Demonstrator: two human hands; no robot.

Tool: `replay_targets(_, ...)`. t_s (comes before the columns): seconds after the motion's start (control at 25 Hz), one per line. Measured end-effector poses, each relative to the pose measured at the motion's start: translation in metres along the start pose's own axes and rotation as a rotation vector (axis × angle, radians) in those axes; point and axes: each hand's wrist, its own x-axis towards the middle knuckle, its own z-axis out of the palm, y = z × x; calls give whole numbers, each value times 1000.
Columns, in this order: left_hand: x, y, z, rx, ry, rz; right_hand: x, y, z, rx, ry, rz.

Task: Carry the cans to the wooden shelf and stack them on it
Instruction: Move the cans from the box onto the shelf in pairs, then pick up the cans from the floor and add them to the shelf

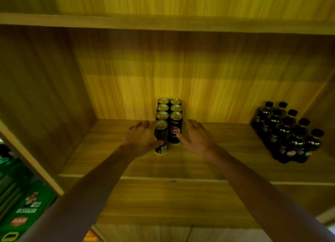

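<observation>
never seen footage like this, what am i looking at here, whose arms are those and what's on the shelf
There is no machine here. The picture comes from a camera worn on a person's head, looking down at their own bare arms. They reach into a wooden shelf. In the middle stand dark cans in two rows: four on the left, three on the right. The left hand is spread around the front can, thumb on its side. The right hand is open beside the right row, thumb at a can. On the right stands a pack of dark bottles.

Black cans [167, 122] with gold tops; yellow-brown wood-grain shelf [199, 162].
</observation>
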Motion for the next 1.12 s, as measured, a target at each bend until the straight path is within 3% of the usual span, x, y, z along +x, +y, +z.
replay_targets(0.24, -46, 11, 3, 90, 21, 40, -60, 1, -7, -240, -39, -106)
replay_targets(0.64, -186, 0, 5, 53, -28, 107, -178, -65, 6, -314, -25, -108)
replay_targets(0.8, -274, -42, 12, 21, -114, 30, -215, -132, 43, -280, -106, -177)
replay_targets(1.12, -395, -130, 50, 13, -122, -223, -230, -248, 134, -130, -213, -403)
